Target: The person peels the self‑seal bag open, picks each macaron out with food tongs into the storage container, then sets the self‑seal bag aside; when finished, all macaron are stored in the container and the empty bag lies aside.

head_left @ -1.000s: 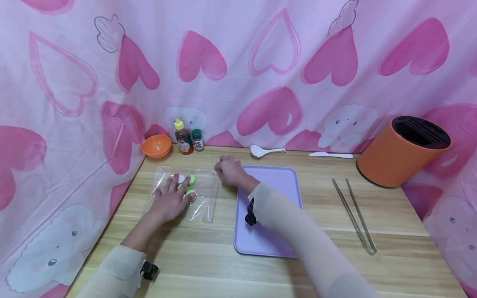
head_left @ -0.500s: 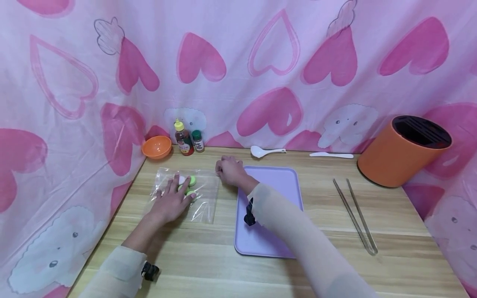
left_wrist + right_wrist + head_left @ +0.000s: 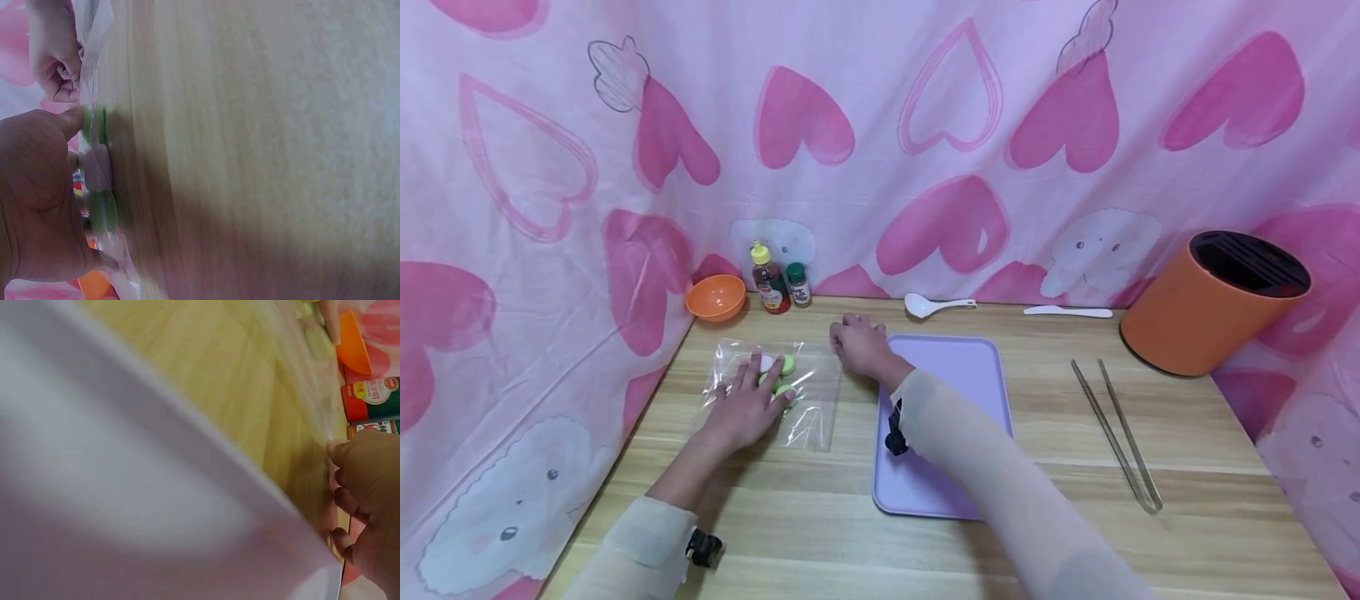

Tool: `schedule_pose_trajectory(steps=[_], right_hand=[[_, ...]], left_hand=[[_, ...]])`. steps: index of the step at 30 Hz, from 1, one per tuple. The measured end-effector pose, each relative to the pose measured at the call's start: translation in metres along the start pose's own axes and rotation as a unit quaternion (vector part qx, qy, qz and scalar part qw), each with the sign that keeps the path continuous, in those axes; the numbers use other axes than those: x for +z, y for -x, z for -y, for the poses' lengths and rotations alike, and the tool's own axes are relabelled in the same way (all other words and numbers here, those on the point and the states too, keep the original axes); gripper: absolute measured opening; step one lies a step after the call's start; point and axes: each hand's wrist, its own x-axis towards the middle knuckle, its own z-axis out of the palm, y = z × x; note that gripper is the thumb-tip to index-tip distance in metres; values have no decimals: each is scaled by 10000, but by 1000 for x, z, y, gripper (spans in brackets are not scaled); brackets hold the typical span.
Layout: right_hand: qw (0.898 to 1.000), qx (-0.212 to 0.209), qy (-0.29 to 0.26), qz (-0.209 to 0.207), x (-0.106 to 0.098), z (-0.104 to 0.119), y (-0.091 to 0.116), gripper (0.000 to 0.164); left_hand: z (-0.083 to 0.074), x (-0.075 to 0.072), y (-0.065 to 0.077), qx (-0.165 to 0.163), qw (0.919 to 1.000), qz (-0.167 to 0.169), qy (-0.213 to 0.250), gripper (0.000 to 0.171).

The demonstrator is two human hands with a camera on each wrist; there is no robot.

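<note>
A clear plastic bag [image 3: 812,417] lies flat on the table, with several round green and white macaron-like pieces [image 3: 787,364] inside. My left hand [image 3: 745,412] rests on the bag with its fingers spread over those pieces, partly hiding them. In the left wrist view, the green and white pieces [image 3: 97,167] stand in a row beneath the plastic, by the fingers. At the bag's far right corner, my right hand [image 3: 861,346] pinches the edge between thumb and curled fingers. The right wrist view shows the right hand [image 3: 369,494] with its thumb tip at the plastic edge.
A purple tray [image 3: 925,492] lies under the right forearm. Along the back stand an orange bowl [image 3: 716,298], a yellow-capped sauce bottle [image 3: 771,283], a green-capped spice jar [image 3: 799,285], a white ladle [image 3: 925,306] and a white knife [image 3: 1067,312]. Metal tongs [image 3: 1112,433] and an orange knife block [image 3: 1202,317] are rightward.
My right hand and forearm have shifted slightly left at the bag's corner. The left hand stays in place on the bag.
</note>
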Motion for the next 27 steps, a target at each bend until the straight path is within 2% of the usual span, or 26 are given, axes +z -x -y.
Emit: schedule_pose_trajectory(steps=[3,7,10,16,20,27], right_hand=[[9984,-368,416,100,-1,-3,2,12],[9910,-993,869,207,-6,-12,7,30],[9824,-1386,1223,275,-12,-20,12,37],[9677,-1744,1747,510,-22,-33,22,39],[9643,-1864,1812,502,-25,-33,25,35],[9706,-2077,1196,223,-23,-21,26,28]], left_hand=[[-1,0,0,18,9999,2,-111,77],[-1,-1,0,-30,9999,46,-85,77],[-2,-2,0,-57,9999,85,-70,77],[-3,-4,0,-75,9998,155,-102,78],[-4,-5,2,-71,9998,132,-114,78],[-6,-6,5,-30,9999,117,-109,77]])
